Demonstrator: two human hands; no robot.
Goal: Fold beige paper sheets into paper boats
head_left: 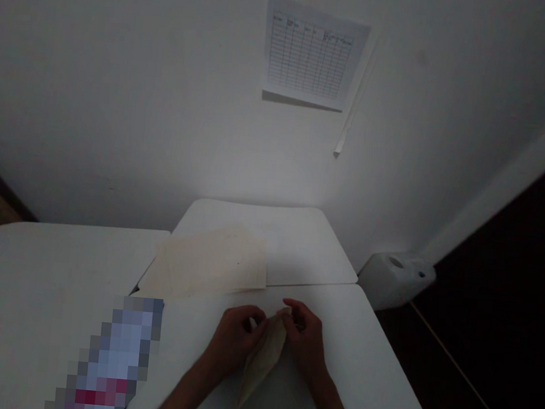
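Note:
Both my hands pinch the top edge of a small beige sheet (264,363), folded or narrow, which hangs over the white table. I cannot tell whether it is paper or cloth. My left hand (236,341) grips it with thumb and forefinger near the upper left edge. At its upper right corner, my right hand (305,338) has its fingers curled around the edge. Just beyond the hands lie larger flat beige sheets (210,263), seemingly overlapping, across the seam between two tabletops.
White tables (316,250) stand against the wall, with another tabletop (56,275) at the left. A blurred-out item (121,350) lies left of my forearm. A whitish plastic container (394,279) stands beyond the right edge. A printed chart (314,55) hangs on the wall.

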